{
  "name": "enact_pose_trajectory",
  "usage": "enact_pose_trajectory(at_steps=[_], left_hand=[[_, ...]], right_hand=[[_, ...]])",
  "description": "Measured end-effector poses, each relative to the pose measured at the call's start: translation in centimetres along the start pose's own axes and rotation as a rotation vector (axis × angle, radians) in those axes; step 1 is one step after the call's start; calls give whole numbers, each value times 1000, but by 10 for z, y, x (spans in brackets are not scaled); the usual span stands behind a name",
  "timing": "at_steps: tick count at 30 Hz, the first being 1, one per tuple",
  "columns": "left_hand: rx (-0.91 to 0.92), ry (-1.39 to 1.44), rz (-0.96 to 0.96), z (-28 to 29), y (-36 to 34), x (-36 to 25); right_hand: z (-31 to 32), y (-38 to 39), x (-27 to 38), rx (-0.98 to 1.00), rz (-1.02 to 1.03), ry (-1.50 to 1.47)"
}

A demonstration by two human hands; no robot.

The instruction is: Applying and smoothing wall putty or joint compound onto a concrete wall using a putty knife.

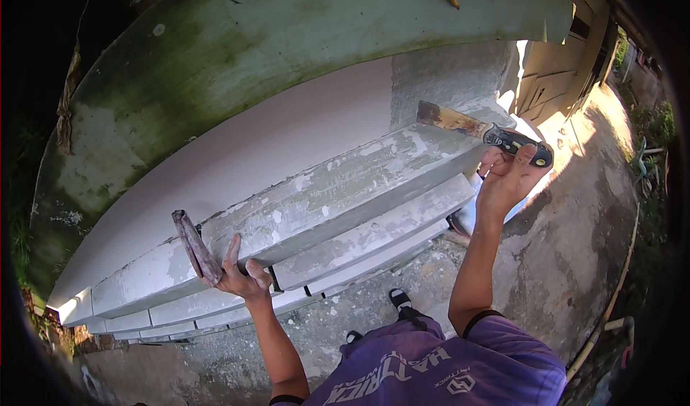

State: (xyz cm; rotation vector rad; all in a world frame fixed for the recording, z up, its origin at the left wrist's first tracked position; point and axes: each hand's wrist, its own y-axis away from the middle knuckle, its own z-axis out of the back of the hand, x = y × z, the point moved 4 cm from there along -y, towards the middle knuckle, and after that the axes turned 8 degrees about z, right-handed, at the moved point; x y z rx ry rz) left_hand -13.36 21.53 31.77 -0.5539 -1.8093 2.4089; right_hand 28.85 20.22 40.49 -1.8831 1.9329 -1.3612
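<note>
My right hand (507,183) is raised over the right end of a pale, patchy ledge (309,194). It grips the black handle of a putty knife (460,122), whose stained, rusty blade points left. Down at the left, my left hand (244,280) is at the ledge's front edge with some fingers stretched out. In it is a folded, dusty, grey-purple strip (195,248), too unclear to tell if cloth or sandpaper, standing up against the ledge. Worn grey and white patches cover the ledge's face.
A mossy, curved panel (309,17) overhangs the smooth white wall (244,133). Lower stepped ledges (381,240) run beneath the top one. Stained concrete ground (568,255) lies at the right, with a long pole (614,298) along its edge. My sandalled feet stand below.
</note>
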Motion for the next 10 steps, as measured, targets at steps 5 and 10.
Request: enact_pose_trajectory(at_steps=[5,10], left_hand=[[-7,10,-31,-6,-5,-9],[74,-33,2,-6,3,3]], right_hand=[[-9,10,-34,-4,-31,6],[-4,11,-10,6,11,-3]])
